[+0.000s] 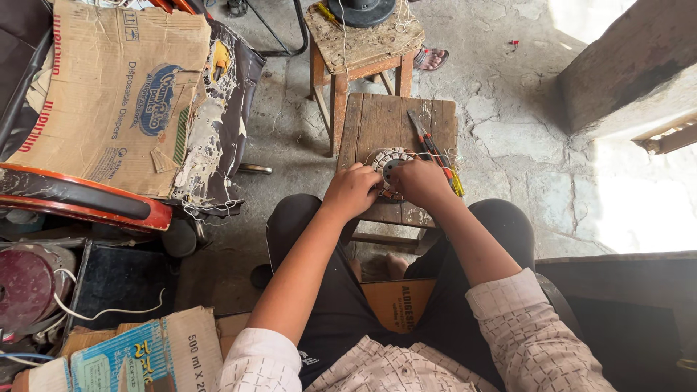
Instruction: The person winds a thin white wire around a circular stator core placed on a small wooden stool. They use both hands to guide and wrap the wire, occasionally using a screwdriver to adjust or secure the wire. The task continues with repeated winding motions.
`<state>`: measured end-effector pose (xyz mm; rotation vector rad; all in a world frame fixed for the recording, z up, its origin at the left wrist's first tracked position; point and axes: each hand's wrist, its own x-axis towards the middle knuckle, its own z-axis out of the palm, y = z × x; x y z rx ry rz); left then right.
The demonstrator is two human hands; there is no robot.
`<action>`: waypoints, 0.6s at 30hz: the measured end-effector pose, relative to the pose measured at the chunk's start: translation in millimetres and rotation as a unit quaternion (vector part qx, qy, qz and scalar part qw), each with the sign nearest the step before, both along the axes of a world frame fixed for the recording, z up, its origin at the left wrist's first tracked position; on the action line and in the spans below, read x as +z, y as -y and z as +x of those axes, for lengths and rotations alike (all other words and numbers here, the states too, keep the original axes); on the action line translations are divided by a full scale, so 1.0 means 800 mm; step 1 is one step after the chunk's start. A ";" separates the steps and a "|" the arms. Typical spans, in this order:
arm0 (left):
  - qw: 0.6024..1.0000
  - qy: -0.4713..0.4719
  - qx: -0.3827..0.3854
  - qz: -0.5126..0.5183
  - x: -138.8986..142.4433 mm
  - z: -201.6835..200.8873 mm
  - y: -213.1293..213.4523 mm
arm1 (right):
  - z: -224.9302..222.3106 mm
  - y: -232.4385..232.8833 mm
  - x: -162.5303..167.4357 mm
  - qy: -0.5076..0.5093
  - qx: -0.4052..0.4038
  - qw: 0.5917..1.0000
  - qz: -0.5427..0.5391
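A round toothed metal motor core (390,161) with thin wires lies on a small wooden stool (377,116) in front of me. My left hand (351,190) grips its near left side. My right hand (421,181) holds its right side, fingers curled over the rim. Much of the core's near half is hidden under my fingers. Thin copper and red wires trail off to the right of it.
Pliers with red handles (428,141) and a yellow-handled tool (456,183) lie on the stool beside my right hand. A second, rougher stool (341,47) stands beyond. A torn cardboard box (109,87) and clutter fill the left. A concrete block (632,65) is at the right.
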<state>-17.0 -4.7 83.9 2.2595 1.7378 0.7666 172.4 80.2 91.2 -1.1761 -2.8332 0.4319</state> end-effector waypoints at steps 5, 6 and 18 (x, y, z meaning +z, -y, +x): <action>1.000 -0.007 0.001 -0.015 0.005 0.003 -0.001 | 0.006 -0.016 -0.006 0.016 -0.041 0.998 0.035; 1.000 -0.009 0.002 -0.019 0.006 0.003 -0.001 | 0.009 -0.021 -0.006 0.021 -0.057 0.997 0.053; 1.000 -0.004 0.008 -0.024 0.010 -0.001 0.003 | 0.021 -0.010 0.031 -0.169 0.034 0.985 0.006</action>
